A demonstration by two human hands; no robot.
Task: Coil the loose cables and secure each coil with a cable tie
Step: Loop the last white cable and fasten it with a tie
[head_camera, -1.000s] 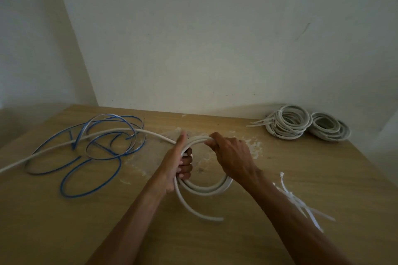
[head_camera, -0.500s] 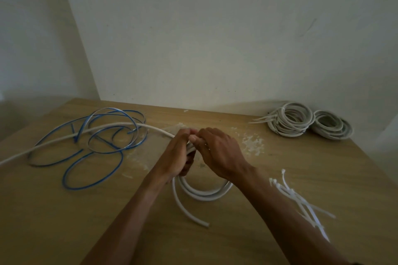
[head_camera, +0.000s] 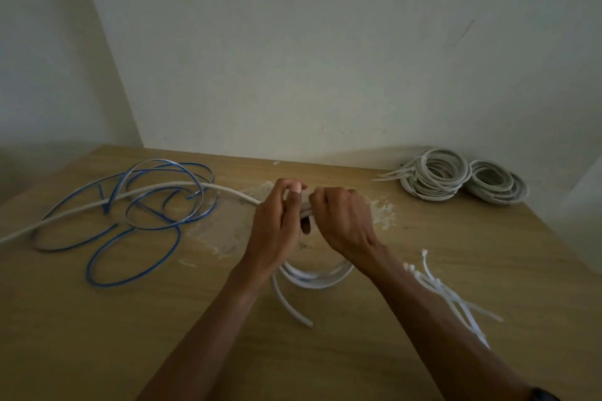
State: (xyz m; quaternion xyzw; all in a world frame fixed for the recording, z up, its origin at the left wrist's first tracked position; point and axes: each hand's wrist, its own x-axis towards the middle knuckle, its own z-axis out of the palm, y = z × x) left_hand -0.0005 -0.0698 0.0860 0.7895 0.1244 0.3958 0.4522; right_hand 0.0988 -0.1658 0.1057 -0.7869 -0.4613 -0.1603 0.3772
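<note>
A white cable is partly wound into a small coil at the middle of the wooden table. Both hands meet at the top of that coil. My left hand grips the turns on the left, thumb raised. My right hand curls round the same bundle from the right. The cable's loose length runs off to the left edge, and a short end sticks out below the coil. A loose blue cable sprawls in loops at the left.
Two tied white coils lie at the back right by the wall. A bunch of white cable ties lies beside my right forearm. Pale scuffs mark the table centre. The wall stands close behind.
My right hand has come left along the coil's top until it meets my left hand. The coil has stayed in place, and the view has tilted slightly.
</note>
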